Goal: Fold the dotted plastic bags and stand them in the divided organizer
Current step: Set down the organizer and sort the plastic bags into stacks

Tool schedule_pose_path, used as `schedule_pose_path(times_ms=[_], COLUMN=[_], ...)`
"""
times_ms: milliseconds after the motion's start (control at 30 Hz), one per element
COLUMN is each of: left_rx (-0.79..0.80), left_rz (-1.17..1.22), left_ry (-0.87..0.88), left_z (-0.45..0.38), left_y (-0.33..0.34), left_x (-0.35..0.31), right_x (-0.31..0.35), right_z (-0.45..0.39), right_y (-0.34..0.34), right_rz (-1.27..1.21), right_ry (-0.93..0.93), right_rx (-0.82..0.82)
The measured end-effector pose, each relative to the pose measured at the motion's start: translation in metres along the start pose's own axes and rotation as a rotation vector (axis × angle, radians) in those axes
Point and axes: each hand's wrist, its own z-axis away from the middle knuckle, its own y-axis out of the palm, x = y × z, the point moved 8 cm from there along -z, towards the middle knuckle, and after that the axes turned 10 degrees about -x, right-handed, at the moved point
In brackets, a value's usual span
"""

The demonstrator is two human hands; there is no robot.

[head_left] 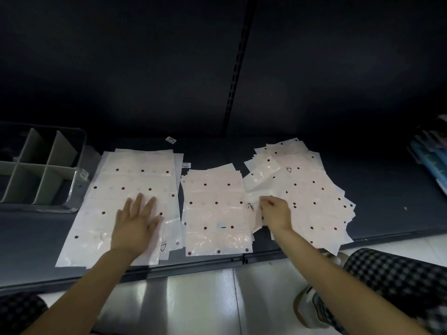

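**Bags spread flat, organizer waiting at the left**

The left hand (135,226) lies flat, fingers straight, pressing the left stack of dotted bags (128,189) on the dark shelf (387,194). The right hand (274,211), fingers curled, pinches a bag edge between the middle stack (215,206) and the fanned right pile (309,187). Farther back at the left stands the divided organizer (41,170), holding no bags.

Three groups of translucent white dotted plastic bags lie flat and unfolded on the dark shelf: a left stack (135,187), a squared middle stack (215,209), and a loosely fanned right pile (307,189). The grey divided organizer (38,170) sits just left of the left stack.
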Motion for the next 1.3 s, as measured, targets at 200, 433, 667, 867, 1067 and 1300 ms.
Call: schedule_pose_path(times_ms=[200,433,667,867,1067,1300], left_rx=[0.058,0.302,0.258,0.163,0.028,-0.063], left_rz=[0.303,-0.093,-0.083,0.651,0.91,0.608], left_ry=[0.311,0.503,0.514,0.197,-0.037,-0.062], left_z=[0.013,0.038,0.036,0.014,-0.013,-0.032], left_y=[0.0,0.052,0.051,0.005,-0.007,-0.003], left_x=[-0.106,-0.11,-0.111,-0.154,-0.147,-0.093], right_x=[0.013,-0.039,-0.021,0.045,0.048,0.002], right_z=[0.025,-0.018,-0.039,0.021,0.089,-0.017], right_y=[0.029,-0.013,-0.046,-0.017,0.062,-0.003], right_rz=[0.199,0.809,0.553,0.258,0.18,0.322], right_ry=[-0.187,-0.428,-0.464,-0.689,-0.734,-0.459], right_rx=[0.025,0.076,-0.094,-0.119,0.517,0.106])
